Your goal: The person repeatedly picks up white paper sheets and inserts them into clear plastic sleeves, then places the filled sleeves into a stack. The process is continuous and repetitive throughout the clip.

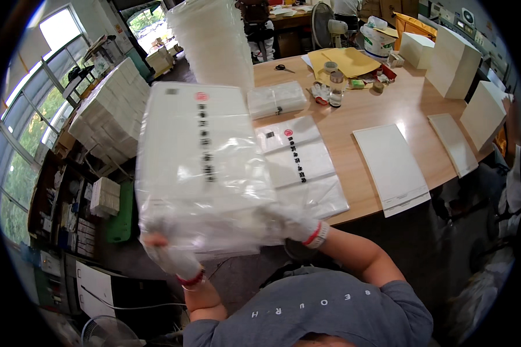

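A clear plastic bag with a stack of white paper inside (173,144) is held up, tilted, at the left end of the table. Black characters and a red round mark run down its front. My left hand (171,254), in a white glove with a red cuff, is closed on the bag's near left corner. My right hand (289,224), gloved alike and blurred, grips its near right edge, with the fingers partly lost behind glossy film. Beside it on the table lies a pile of flat printed plastic bags (307,168).
The wooden table (347,115) bears a folded plastic bundle (276,99), scissors (284,69), a clear jar (336,92), yellow envelopes (347,61) and a white paper stack (391,165). Tall white stacks (454,61) stand at the far right. A tall plastic-wrapped pile (211,46) rises behind the held bag.
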`<state>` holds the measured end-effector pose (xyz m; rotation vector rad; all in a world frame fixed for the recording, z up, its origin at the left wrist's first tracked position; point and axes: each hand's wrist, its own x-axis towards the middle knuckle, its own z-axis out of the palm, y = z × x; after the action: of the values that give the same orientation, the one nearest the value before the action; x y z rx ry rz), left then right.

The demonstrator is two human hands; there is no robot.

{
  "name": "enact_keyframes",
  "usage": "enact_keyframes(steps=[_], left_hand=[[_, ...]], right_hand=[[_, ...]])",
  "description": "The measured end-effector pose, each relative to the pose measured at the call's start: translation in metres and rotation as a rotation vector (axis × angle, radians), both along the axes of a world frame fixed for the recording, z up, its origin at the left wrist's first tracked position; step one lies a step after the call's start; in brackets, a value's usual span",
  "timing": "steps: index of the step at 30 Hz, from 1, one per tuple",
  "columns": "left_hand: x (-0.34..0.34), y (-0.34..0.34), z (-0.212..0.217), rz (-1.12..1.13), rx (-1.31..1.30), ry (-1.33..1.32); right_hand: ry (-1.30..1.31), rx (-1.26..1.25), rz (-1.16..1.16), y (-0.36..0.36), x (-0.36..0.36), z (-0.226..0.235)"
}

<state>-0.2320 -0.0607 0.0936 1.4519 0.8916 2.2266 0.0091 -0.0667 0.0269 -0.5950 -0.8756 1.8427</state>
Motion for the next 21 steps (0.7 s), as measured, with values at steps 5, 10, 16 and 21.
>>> enact_keyframes(steps=[5, 10, 16, 21], left_hand=[[-0.120, 0.051, -0.065, -0.258, -0.305, -0.191], [-0.088, 0.003, -0.193, 0.058, -0.710, -0.480], [0.113, -0.014, -0.257, -0.405, -0.763, 0.879], [0.208, 0.059, -0.260, -0.253, -0.734, 1.250]], right_hand=[[-0.173, -0.049, 0.344, 0.015, -0.069, -0.001], [-0.278, -0.098, 0.121, -0.020, -0.030, -0.054], [-0.508, -0.450, -0.162, -0.082, 0.068, -0.120], [-0.440, -0.561, -0.357, -0.104, 0.113, -0.137]])
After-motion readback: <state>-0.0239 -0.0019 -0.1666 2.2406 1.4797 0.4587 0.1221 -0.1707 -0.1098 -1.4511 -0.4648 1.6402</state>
